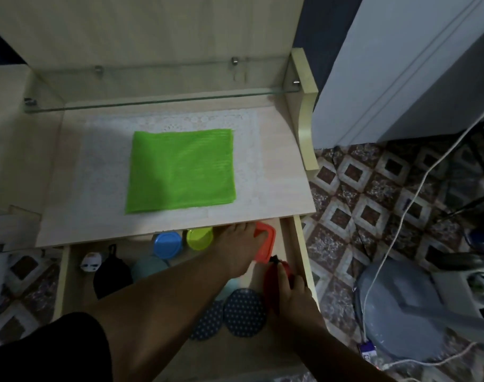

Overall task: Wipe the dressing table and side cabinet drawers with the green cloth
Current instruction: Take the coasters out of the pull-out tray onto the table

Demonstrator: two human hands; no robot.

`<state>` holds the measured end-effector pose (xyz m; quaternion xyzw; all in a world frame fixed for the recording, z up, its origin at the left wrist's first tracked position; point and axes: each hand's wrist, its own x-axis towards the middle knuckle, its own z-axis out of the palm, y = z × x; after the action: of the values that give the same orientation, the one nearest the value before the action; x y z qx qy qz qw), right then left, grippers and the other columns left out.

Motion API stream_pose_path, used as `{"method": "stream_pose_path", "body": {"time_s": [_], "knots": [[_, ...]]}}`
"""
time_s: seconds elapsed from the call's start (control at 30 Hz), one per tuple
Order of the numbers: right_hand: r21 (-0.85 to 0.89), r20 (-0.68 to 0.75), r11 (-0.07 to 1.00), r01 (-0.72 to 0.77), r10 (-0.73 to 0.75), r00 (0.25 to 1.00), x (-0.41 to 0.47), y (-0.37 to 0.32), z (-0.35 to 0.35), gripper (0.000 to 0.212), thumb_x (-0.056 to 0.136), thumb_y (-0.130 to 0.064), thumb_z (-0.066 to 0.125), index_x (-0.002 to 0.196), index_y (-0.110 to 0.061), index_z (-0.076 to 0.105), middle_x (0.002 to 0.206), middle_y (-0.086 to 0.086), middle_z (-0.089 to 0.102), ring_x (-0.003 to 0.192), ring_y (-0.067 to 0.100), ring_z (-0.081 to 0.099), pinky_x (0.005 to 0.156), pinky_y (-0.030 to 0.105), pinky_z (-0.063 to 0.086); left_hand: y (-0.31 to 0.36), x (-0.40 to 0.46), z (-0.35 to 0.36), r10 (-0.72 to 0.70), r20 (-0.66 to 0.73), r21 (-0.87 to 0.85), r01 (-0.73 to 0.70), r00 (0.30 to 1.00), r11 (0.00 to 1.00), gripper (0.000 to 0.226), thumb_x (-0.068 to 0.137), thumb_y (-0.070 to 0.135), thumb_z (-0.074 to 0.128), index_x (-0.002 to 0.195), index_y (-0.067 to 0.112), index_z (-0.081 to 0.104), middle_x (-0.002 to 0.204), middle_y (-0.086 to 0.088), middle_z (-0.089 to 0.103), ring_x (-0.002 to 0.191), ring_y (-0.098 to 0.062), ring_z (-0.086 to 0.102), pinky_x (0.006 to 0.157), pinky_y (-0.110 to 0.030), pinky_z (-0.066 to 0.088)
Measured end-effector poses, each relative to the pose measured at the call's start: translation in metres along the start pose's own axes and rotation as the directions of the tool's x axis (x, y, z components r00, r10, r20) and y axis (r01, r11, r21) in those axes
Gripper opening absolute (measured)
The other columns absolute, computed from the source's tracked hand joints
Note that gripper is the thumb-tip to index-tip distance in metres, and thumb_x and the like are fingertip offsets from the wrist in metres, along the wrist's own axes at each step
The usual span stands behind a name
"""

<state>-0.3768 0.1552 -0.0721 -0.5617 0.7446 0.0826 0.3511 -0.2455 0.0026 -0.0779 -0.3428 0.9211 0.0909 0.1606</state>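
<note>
Reaching hands (236, 244) apparently grip drawer (300, 244) items

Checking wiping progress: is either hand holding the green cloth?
No, the green cloth lies flat on the table top, while both hands are down in the open drawer.

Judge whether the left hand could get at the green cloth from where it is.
Probably yes: the green cloth lies flat and uncovered on the tabletop, but the left hand first must release the orange lid in the drawer.
</note>
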Motion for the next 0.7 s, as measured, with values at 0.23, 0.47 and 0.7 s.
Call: {"method": "stream_pose_path", "body": {"time_s": [0.23, 0.47, 0.7], "knots": [[0.482, -0.085, 0.873, 0.081, -0.046, 0.995, -0.021, 0.011, -0.027, 0.093, 0.064, -0.048, 0.065, 0.142, -0.056, 0.014, 0.129, -0.009, 0.046, 0.12, 0.011, 0.051, 0.094, 0.02, 0.044, -0.008, -0.035, -0.007, -0.079, 0.017, -0.348, 0.08, 0.997, 0.934, 0.097, 0.065, 0.072, 0.068, 0.143, 0.03, 0.029, 0.137, -0.002, 0.033, 0.122, -0.024, 0.041, 0.102, -0.042, 0.043], [0.644, -0.215, 0.75, 0.149, -0.01, 0.977, -0.011, 0.005, -0.07, 0.09, 0.055, -0.042, 0.068, 0.123, -0.075, 0.02, 0.13, -0.018, 0.047, 0.117, 0.012, 0.056, 0.096, 0.04, 0.053, -0.029, -0.046, -0.041, -0.172, -0.186, -0.438, 0.075, 0.967, 0.896, 0.096, 0.059, 0.066, 0.066, 0.144, 0.031, 0.038, 0.129, 0.001, 0.036, 0.116, -0.019, 0.046, 0.098, -0.035, 0.046], [0.559, -0.397, 0.804, 0.204, 0.044, 0.917, 0.036, -0.019, -0.126, 0.093, 0.057, -0.042, 0.07, 0.142, -0.045, 0.033, 0.127, -0.003, 0.05, 0.115, 0.02, 0.054, 0.096, 0.046, 0.052, -0.053, 0.009, -0.091, -0.296, -0.397, -0.492, 0.071, 0.869, 0.868, 0.092, 0.056, 0.065, 0.065, 0.136, 0.023, 0.049, 0.121, -0.005, 0.045, 0.108, -0.027, 0.053, 0.095, -0.04, 0.048]]}}
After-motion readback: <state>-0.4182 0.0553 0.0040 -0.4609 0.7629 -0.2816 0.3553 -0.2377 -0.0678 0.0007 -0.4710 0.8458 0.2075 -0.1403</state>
